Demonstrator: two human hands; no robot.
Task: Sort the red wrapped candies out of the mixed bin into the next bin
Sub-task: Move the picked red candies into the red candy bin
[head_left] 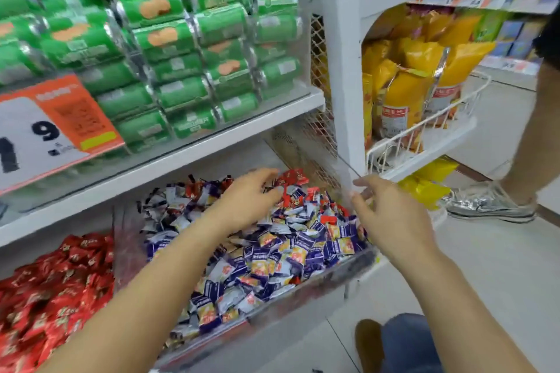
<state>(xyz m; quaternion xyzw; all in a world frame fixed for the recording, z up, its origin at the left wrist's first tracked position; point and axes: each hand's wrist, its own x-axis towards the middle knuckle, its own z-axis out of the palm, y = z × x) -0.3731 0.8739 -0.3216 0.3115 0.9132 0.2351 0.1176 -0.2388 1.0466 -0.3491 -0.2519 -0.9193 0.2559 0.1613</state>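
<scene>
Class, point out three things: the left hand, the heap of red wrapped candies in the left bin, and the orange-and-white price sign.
left hand (247,201), head view, back of the hand
red wrapped candies (54,288), head view, middle of the heap
orange-and-white price sign (51,130), head view, middle of its face

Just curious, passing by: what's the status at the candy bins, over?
Left hand reaching onto red candies at mixed bin's back. Right hand hovering empty at bin's right edge. Nothing blocking.

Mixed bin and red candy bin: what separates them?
Head view: a clear divider wall stands between the mixed bin and the red candy bin.
</scene>
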